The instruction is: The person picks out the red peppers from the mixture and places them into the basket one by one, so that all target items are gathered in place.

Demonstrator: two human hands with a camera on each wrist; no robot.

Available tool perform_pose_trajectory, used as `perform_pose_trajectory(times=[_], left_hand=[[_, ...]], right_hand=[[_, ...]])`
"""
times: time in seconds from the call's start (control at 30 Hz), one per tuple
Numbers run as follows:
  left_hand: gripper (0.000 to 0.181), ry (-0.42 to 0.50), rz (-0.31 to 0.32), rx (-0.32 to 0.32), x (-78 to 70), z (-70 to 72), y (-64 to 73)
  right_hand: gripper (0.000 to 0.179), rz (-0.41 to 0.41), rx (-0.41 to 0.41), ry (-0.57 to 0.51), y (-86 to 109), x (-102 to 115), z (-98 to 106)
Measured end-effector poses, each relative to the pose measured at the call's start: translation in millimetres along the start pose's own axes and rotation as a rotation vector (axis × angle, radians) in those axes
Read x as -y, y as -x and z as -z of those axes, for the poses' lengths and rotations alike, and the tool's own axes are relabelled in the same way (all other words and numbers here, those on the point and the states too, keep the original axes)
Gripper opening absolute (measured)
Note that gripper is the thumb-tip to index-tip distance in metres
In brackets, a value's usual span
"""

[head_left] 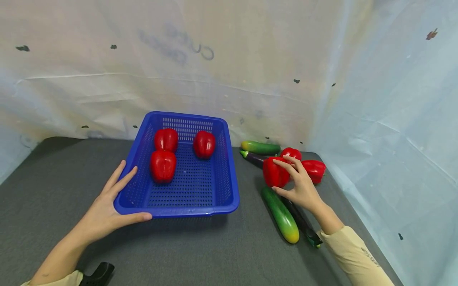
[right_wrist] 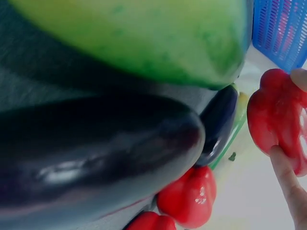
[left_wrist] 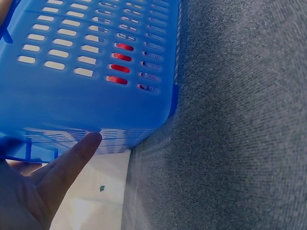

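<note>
Both hands busy: L hand (head_left: 103, 210) spread wide at the near-L corner of the blue basket (head_left: 179, 211), thumb by the near rim, fingers at the L side; R hand (head_left: 300, 184) pinching a red pepper (head_left: 274, 172) btwn thumb and fingers, at approx. 9–10 o'clock from its palm. Biggest first: grey tabletop (head_left: 171, 254) under the lot. Then the basket, and that's the key line: it sits at 9 o'clock from the R hand, w/ just a strip of tabletop btwn its R wall and that pepper. L hand's the nearer to the basket, at its 8 o'clock, well apart from the pepper. Long veg next: near zucchini (head_left: 280, 216) at R hand's 7, axis approx. 11 to 5; near eggplant (head_left: 302, 224) alongside at 6, similar slant; far zucchini (head_left: 261, 148) at 10–11, axis 9 to 3, far eggplant (head_left: 253, 159) just this side of it. Peppers last: held one's blocky, can't call a long axis; looks lifted, judging by R wrist view. Loose pair: one (head_left: 291, 152) approx. 11–12, part hidden, other (head_left: 315, 171) at 1–2. Three in the basket, at its 11 (head_left: 166, 140), 9 (head_left: 163, 167) and 2 (head_left: 204, 145).
</note>
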State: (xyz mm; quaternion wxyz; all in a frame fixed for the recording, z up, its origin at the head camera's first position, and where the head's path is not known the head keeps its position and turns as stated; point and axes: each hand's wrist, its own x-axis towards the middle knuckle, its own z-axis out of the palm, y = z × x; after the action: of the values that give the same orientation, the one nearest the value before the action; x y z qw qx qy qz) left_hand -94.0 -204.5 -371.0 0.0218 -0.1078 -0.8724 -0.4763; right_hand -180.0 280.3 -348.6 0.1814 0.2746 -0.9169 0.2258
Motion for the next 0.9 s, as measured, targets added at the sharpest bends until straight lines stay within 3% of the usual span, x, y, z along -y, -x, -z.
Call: perform_pose_trajectory(times=[0.47,0.9], left_hand=[[0.108,0.008,0.003,-0.002,-0.3,-0.3,0.4],[0.108,0.000,0.007,-0.001,0.6,-0.5,0.0]], right_hand=[[0.078,-0.017,0.008,-0.079,-7.7,12.0,-6.4],[0.076,0.046,-0.012,-0.108,-16.7,29.5,-9.7]])
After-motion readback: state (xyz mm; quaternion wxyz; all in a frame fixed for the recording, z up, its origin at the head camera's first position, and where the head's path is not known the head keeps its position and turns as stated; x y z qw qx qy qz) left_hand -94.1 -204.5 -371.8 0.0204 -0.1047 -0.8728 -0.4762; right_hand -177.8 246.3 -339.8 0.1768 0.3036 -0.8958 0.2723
